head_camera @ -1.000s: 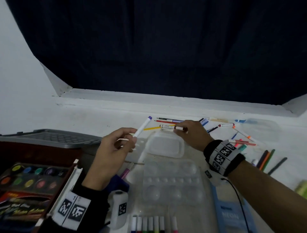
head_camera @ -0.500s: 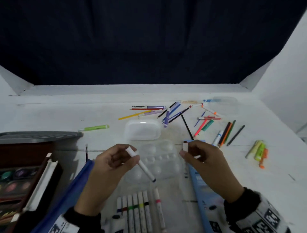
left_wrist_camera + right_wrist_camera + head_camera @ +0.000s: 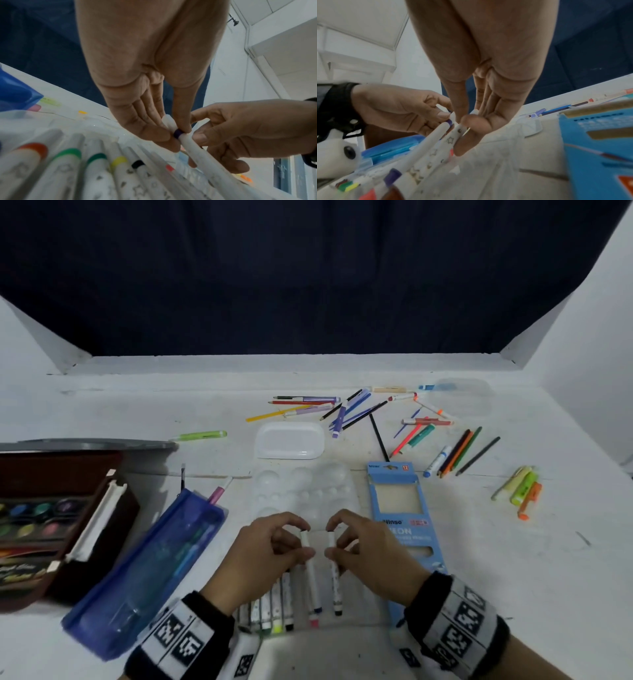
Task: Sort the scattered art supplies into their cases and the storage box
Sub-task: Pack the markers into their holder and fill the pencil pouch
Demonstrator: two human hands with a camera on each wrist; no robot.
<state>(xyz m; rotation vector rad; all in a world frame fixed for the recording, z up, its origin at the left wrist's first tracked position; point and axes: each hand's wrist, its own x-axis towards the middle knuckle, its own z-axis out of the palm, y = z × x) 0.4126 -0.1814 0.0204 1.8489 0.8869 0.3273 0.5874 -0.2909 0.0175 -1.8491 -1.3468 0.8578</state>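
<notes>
My left hand (image 3: 305, 542) pinches the top of a white marker with a purple band (image 3: 311, 573). My right hand (image 3: 330, 542) pinches a second white marker with a star print and a dark end (image 3: 334, 577) right beside it. Both markers slant down towards me into a clear marker case (image 3: 359, 607), next to a row of several markers (image 3: 274, 607). The left wrist view shows thumb and fingers closed on the purple-banded marker (image 3: 187, 142). In the right wrist view the thumb and fingers clamp the star-print marker (image 3: 452, 138).
A blue pencil case (image 3: 147, 563) and a watercolour set (image 3: 41, 525) lie to the left, a grey storage box lid (image 3: 85, 445) behind them. Beyond the hands are a clear palette (image 3: 301, 491), a white lid (image 3: 291, 440), a light-blue carton (image 3: 404, 508), scattered pencils (image 3: 342, 409) and highlighters (image 3: 520, 487).
Both hands came back from the far pencil pile towards me, each carrying a marker. They now hold the two markers side by side, low over the marker case.
</notes>
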